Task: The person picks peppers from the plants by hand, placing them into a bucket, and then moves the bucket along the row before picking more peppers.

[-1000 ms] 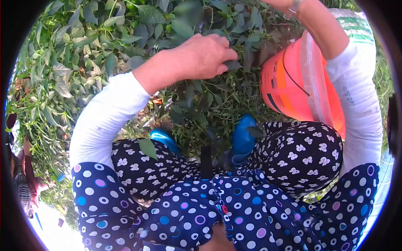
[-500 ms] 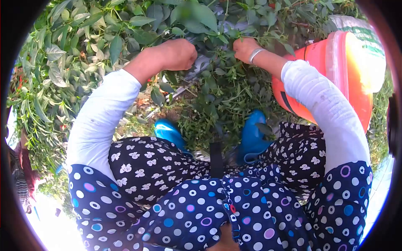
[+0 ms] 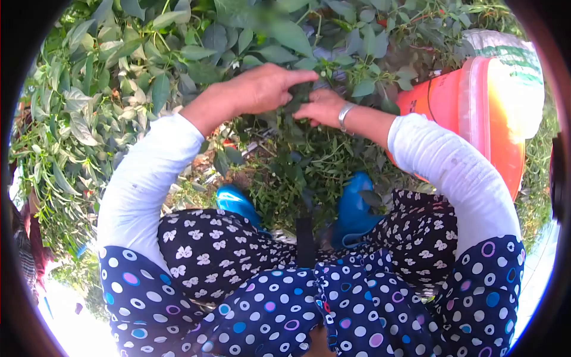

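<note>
Among the leafy plants [image 3: 291, 35], my left hand [image 3: 262, 89] reaches in from the left. Its index finger is stretched out to the right and its thumb stands apart below, with dark leaves beside them. Close by on the right is my right hand [image 3: 322, 109], with a silver bracelet [image 3: 344, 116] at its wrist. The fingers of that hand bend in toward the leaves below my left fingertips. Whatever lies between them is too small or hidden to make out. The two hands are near each other but apart.
An orange-red bucket [image 3: 443, 95] stands to the right among the plants, with a white and green sack [image 3: 505, 65] behind it. Blue boots [image 3: 357, 205] are planted on weedy ground. Small red spots show among the foliage. Part of another person [image 3: 37, 244] appears at the far left edge.
My right hand has moved left and slightly down, closer to my left hand. My left hand has shifted a little right, its index finger now extended. The view has tilted slightly.
</note>
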The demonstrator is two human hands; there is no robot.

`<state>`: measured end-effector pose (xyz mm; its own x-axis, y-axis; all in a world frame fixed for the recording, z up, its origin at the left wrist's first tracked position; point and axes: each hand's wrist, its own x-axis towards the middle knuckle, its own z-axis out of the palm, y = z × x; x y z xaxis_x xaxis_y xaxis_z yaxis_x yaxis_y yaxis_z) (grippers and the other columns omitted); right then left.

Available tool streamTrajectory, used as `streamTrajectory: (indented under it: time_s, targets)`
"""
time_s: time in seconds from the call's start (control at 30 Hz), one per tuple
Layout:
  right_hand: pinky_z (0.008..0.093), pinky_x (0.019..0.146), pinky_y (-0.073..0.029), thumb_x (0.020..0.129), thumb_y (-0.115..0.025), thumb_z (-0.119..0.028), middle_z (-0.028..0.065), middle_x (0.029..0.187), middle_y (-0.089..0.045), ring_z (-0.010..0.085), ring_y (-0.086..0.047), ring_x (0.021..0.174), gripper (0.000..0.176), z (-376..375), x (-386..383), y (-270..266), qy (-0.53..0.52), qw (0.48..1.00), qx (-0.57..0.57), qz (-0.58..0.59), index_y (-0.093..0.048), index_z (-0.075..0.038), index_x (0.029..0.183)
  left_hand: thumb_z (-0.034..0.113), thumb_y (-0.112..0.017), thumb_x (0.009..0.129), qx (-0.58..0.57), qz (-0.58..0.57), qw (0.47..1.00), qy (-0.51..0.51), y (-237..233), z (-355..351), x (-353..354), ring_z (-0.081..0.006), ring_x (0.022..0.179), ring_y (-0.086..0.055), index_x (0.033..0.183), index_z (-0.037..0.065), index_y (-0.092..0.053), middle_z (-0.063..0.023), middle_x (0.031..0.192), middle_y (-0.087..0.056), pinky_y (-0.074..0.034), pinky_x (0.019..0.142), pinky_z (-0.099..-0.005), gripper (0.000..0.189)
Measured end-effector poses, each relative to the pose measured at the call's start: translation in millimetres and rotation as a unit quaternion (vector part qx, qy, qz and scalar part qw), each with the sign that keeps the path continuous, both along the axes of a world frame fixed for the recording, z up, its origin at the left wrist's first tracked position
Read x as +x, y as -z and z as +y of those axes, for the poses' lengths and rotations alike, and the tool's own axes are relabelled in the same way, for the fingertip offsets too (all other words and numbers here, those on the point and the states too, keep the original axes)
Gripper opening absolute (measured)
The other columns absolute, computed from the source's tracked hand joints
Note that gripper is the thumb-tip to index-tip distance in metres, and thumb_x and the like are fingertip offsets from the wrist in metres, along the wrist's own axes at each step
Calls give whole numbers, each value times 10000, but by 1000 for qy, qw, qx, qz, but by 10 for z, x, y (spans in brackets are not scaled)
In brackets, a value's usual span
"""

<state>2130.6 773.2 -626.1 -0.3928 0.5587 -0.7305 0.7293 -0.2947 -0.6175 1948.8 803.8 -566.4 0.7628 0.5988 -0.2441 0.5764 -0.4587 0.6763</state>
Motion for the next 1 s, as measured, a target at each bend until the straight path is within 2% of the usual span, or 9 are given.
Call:
streamTrajectory:
  time_s: [0.2, 0.3, 0.37, 0.5, 0.6, 0.67, 0.83, 0.9, 1.0]
  targets:
    - [294, 644, -511, 709, -593, -396, 109, 710, -636, 187, -631, 608, 440, -63, -11, -574, 49, 996, -76, 4, -618, 38, 780, 41, -554, 723, 15, 53, 996, 68, 75, 12, 118, -364, 781, -585, 1021, 96, -612, -184, 836, -615, -467, 684, -431, 308]
    - [334, 637, -499, 691, -587, -388, 125, 639, -624, 225, -625, 606, 404, -89, -3, -726, -54, 998, -41, -1, -632, 13, 682, 138, -578, 747, -22, 56, 997, 39, 87, 20, 114, -353, 811, -591, 880, 43, -628, -177, 843, -621, -468, 709, -428, 171]
    - [370, 645, -485, 660, -594, -369, 153, 608, -604, 279, -611, 633, 367, -152, -85, -851, -223, 967, 118, 44, -635, -6, 628, 141, -570, 749, -12, 74, 996, 44, 109, 42, 114, -351, 805, -594, 863, 49, -635, -173, 827, -622, -469, 708, -425, 160]
    - [356, 626, -485, 630, -645, -277, 171, 662, -608, 318, -602, 649, 285, -838, -263, -1147, -370, 904, 61, 206, -653, -18, 747, 141, -571, 750, -23, 179, 983, 23, 233, 53, -29, -343, 789, -598, 853, 61, -649, -170, 808, -621, -474, 711, -418, 153]
    - [340, 632, -487, 639, -642, -247, 163, 669, -611, 283, -609, 647, 325, -862, -339, -1177, -364, 900, -17, 239, -647, -7, 858, 131, -570, 741, 1, 93, 996, 6, 174, -48, -27, -339, 835, -589, 930, 74, -645, -177, 864, -618, -470, 762, -400, 211]
    - [273, 560, -482, 691, -587, -214, 42, 681, -607, 130, -592, 608, 352, -617, -269, -1205, -221, 924, -227, 213, -627, -15, 979, 127, -585, 756, 34, -27, 999, -16, 62, -64, 46, -297, 891, -576, 1024, 68, -616, -152, 945, -607, -459, 795, -357, 276]
    - [221, 492, -425, 698, -603, -321, 10, 835, -588, 110, -587, 638, 303, 342, 166, -1536, -63, 986, -64, 138, -618, -61, 854, 366, -466, 898, -181, -240, 950, -86, -783, 32, 159, -135, 929, -535, 1125, -1, -542, -49, 944, -598, -425, 809, -273, 438]
    - [204, 476, -376, 727, -595, -333, -18, 744, -555, 79, -535, 577, 264, 406, 219, -1747, -39, 986, -50, 156, -612, -92, 833, 395, -495, 879, -202, -211, 941, -169, -956, -21, 207, -67, 837, -510, 1109, 22, -549, -12, 916, -586, -413, 726, -230, 442]
    - [308, 592, -465, 732, -584, -188, 26, 673, -630, 170, -592, 592, 186, 464, 138, -2018, -83, 994, -15, 67, -655, -29, 795, 359, -511, 879, -169, -182, 960, -126, -934, 59, 150, -56, 770, -502, 1040, 26, -586, 4, 836, -581, -407, 691, -221, 377]
